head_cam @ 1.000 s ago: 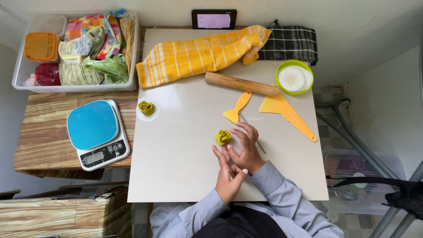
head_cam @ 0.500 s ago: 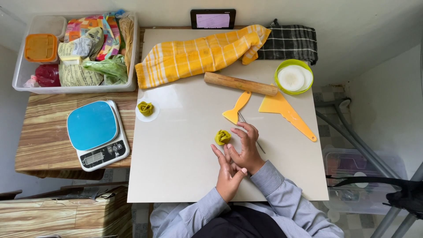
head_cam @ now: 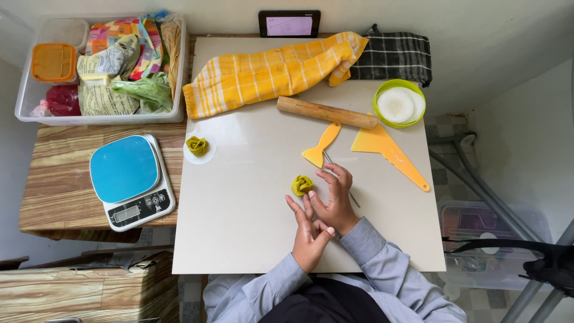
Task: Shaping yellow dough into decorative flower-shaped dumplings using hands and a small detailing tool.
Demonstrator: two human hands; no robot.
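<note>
Both hands sit close together near the front edge of the white tabletop (head_cam: 239,239), a little right of its middle. The left hand (head_cam: 308,233) lies with its fingers stretched out flat and loose, gripping nothing, its fingertips just short of a small green dough rose (head_cam: 302,185). The right hand (head_cam: 335,200) rests just beside it, overlapping it at the base, fingers spread and lightly curled, also holding nothing; its fingertips are right next to the rose, though I cannot tell whether they touch it. The rose stands on the bare tabletop just beyond both hands.

A thin metal pick (head_cam: 341,179) runs under the right hand. Further back lie a small yellow scraper (head_cam: 321,145), a larger yellow scraper (head_cam: 388,152) and a wooden rolling pin (head_cam: 326,112). A green bowl (head_cam: 399,103) with white discs inside sits near the right edge. A second green rose (head_cam: 197,145) rests on a white disc at the left edge. A yellow striped towel (head_cam: 269,72) lies across the far edge.
</note>
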